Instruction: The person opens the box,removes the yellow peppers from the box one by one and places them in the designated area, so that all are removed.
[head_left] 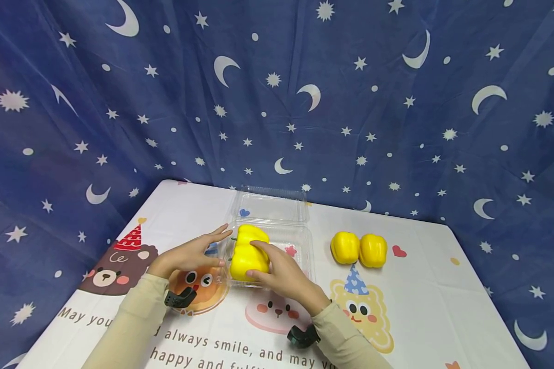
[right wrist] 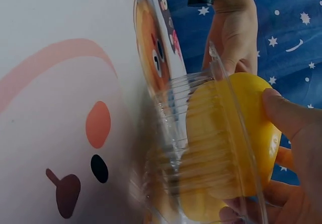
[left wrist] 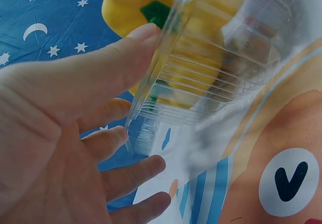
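Observation:
A clear plastic clamshell box (head_left: 310,248) lies on the table with its lid (head_left: 274,206) folded back. Two yellow bell peppers sit in its left half, stems towards the left: a far one (head_left: 250,233) and a near one (head_left: 245,262). My right hand (head_left: 283,271) holds the near bell pepper, thumb on the near side and fingers over its right and far sides. At the box's left side is my left hand (head_left: 189,255), fingers spread and relaxed. In the left wrist view its thumb (left wrist: 115,65) is right at the rim, beside a green stem (left wrist: 156,13).
Two more yellow bell peppers (head_left: 345,247) stand side by side to the right of the box. A white tablecloth (head_left: 424,287) with cartoon prints and lettering covers the table. Behind it hangs a blue curtain (head_left: 332,133) with moons and stars.

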A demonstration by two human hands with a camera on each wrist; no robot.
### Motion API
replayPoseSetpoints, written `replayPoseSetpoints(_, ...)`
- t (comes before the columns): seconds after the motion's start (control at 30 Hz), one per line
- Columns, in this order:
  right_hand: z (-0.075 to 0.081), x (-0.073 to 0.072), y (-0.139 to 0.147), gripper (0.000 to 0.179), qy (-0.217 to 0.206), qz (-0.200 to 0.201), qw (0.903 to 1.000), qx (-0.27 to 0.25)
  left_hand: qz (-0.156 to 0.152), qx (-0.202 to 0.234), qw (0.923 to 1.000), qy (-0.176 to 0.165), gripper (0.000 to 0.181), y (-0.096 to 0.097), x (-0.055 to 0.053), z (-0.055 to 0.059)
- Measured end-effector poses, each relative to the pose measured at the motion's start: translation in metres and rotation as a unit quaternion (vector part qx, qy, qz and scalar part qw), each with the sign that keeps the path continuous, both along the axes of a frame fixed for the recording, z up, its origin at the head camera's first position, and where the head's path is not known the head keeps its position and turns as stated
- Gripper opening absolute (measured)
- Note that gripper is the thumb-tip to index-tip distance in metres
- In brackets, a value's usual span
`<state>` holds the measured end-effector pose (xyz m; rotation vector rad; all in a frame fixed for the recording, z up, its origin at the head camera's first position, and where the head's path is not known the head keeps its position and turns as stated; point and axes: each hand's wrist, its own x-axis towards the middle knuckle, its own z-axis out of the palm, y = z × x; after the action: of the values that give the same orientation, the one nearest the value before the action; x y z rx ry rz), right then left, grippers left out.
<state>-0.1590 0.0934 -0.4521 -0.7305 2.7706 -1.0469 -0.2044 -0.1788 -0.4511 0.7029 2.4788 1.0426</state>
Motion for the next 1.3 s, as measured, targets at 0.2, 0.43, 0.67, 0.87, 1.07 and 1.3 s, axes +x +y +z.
replayPoseSetpoints(0.2, 0.002, 0.002, 0.004, 0.07, -0.001, 0.004, 0.9999, -0.013, 0.004, -0.003, 1.0, 0.0, 0.081, -0.001, 0.0, 0.0)
replayPoseSetpoints(0.43, 0.007, 0.005, 0.008, 0.069, 0.015, -0.001, 0.9996, -0.023, 0.001, 0.001, 1.0, -0.001, 0.08, -0.001, 0.0, 0.0)
replayPoseSetpoints(0.67, 0.013, 0.007, 0.012, 0.069, 0.045, -0.01, 0.9985, -0.03, 0.0, -0.003, 1.0, 0.001, 0.079, 0.001, 0.0, 0.0)
replayPoseSetpoints(0.87, 0.018, 0.01, 0.016, 0.068, 0.051, -0.023, 0.9978, -0.036, -0.002, -0.002, 1.0, 0.004, 0.079, 0.001, -0.001, 0.0)
replayPoseSetpoints(1.07, 0.022, 0.013, 0.021, 0.07, 0.063, -0.029, 0.9967, -0.042, -0.001, -0.001, 1.0, 0.002, 0.08, 0.001, -0.002, -0.001)
replayPoseSetpoints(1.3, 0.026, 0.017, 0.028, 0.072, 0.058, -0.034, 0.9965, -0.05, -0.002, -0.003, 1.0, 0.004, 0.08, 0.002, 0.0, 0.0)
